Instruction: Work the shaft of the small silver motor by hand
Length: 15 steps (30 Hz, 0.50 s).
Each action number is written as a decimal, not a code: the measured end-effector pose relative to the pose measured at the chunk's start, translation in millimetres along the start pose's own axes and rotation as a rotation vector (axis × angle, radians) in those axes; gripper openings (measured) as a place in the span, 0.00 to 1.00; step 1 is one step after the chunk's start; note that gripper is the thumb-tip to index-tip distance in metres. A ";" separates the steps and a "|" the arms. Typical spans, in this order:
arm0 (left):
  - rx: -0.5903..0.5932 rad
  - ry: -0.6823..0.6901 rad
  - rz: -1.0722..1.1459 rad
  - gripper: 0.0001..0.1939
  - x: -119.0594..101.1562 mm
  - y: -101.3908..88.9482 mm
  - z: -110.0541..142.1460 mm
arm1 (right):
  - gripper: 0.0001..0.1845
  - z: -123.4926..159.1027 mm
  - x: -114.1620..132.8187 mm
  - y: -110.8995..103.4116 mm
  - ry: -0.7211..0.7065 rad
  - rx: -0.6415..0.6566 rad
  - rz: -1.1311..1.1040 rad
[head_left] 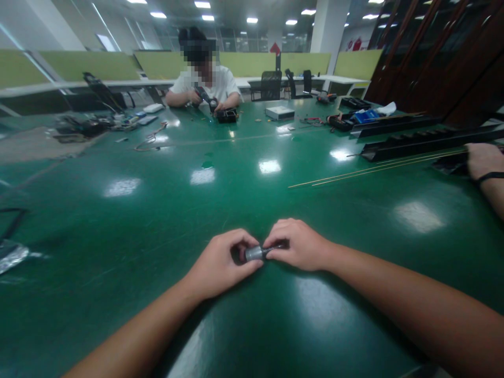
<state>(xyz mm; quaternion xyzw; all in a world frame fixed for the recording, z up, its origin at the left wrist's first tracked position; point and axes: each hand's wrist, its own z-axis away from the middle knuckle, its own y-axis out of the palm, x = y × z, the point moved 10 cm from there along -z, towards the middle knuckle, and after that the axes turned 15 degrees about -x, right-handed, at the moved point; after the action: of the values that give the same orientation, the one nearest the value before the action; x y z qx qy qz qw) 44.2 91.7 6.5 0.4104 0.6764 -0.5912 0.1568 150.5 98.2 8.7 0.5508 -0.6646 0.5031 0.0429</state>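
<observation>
Both of my hands rest on the green table (pixel 157 220) close to its front edge, knuckles up. My left hand (pixel 220 262) curls its fingers around a small grey metal cylinder (pixel 254 253). My right hand (pixel 297 244) pinches the cylinder's right end, where a thin dark part sticks out. The two hands touch each other at the cylinder. Most of the cylinder is hidden by my fingers.
A person in a white shirt (pixel 205 84) works with a tool at the far side. Another person's hand with a black wristband (pixel 486 160) lies at the right edge. Thin brass rods (pixel 374 170), long black trays (pixel 417 143), a white box (pixel 279 112) and cables (pixel 149 140) lie about.
</observation>
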 end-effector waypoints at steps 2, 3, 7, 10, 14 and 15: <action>0.005 0.002 -0.002 0.09 0.4 1.1 0.4 | 0.06 0.2 -0.5 0.0 0.005 0.003 0.008; 0.007 0.004 -0.003 0.08 0.8 1.5 0.6 | 0.06 0.3 -0.8 0.3 0.008 0.006 0.012; 0.015 0.015 -0.014 0.08 2.1 2.7 1.4 | 0.06 0.6 -0.9 1.5 0.013 0.015 0.012; 0.018 0.028 -0.031 0.08 1.9 2.9 1.6 | 0.06 0.5 0.5 1.1 0.003 0.008 0.011; 0.018 0.036 -0.033 0.08 1.0 2.8 1.9 | 0.06 1.2 1.3 0.1 -0.005 0.008 0.016; 0.018 0.036 -0.030 0.08 1.0 2.8 2.1 | 0.06 1.3 1.2 -0.5 -0.006 0.006 0.018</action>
<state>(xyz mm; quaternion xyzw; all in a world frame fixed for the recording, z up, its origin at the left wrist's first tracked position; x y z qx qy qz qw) 45.1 90.0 3.3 0.4122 0.6797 -0.5922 0.1319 151.1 96.4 9.1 0.5462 -0.6681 0.5041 0.0346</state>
